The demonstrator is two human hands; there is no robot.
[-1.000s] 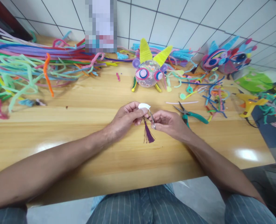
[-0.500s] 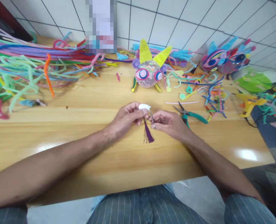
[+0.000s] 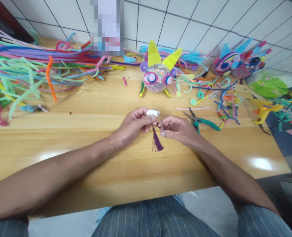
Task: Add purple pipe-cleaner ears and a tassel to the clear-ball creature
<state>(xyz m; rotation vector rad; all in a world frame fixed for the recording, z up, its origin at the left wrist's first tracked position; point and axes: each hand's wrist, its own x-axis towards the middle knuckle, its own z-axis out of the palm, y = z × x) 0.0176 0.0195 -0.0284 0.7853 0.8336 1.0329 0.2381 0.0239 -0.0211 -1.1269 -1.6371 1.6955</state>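
While your dark striped clothing (image 3: pixel 131 219) sits against the near edge of the glossy, pale wooden table (image 3: pixel 126 177), both forearms reach in, and all the action is at the fingertips. Your left hand (image 3: pixel 135 126) has thumb over fingers, pinching a small, flat, white piece (image 3: pixel 151 113). Just below that pinch hangs a deep-purple thread tassel (image 3: pixel 157 141), strands fanned out towards you. Over on the other side, your right hand (image 3: pixel 181 130) is curled narrow around a slim, silvery metal tool (image 3: pixel 162 124), its far end right at the white piece's edge; it's too small from up here to tell whether that's scissors or tweezers.

Tense spot, this: should the metal slip, it could well catch your left thumb, close by as it is. A slack pinch might let the white piece twist, and those loose purple strands look ready to snag on a straying tip.

Beyond your right hand, pointed pliers with teal handles (image 3: pixel 196 119) lie spread, near enough for a careless wrist to knock. Past them, a thin, pale-pink strip (image 3: pixel 192 108). Farther still, a clear round figure with yellow ears (image 3: pixel 160 79) faces you, multicoloured fuzzy stems (image 3: pixel 54 52) heaped leftward, and behind everything, white wall tiles (image 3: pixel 185 23).
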